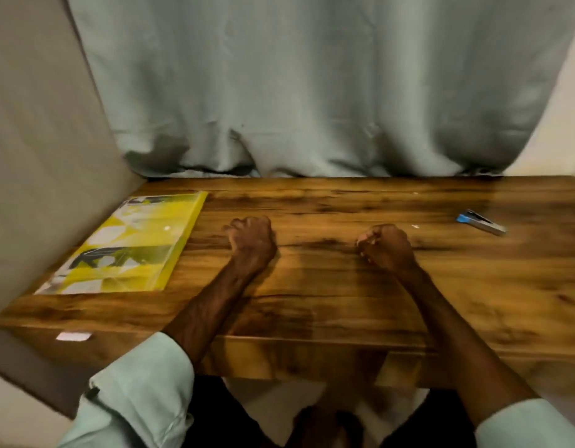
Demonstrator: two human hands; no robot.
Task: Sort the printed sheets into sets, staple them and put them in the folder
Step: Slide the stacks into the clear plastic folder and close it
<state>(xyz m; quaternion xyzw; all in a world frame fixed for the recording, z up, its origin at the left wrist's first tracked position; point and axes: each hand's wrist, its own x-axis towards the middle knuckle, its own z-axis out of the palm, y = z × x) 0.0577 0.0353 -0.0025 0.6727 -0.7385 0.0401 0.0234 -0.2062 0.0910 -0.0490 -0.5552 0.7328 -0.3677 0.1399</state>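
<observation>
- The left hand (252, 242) and right hand (384, 247) rest on the table (344, 302) as empty fists.
- The folder (127, 247) lies left, the stapler (481, 222) far right.

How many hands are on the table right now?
2: the left hand, curled in a fist, nearer the yellow folder; the right hand, also curled, nearer the stapler. Neither holds anything visible.
</observation>
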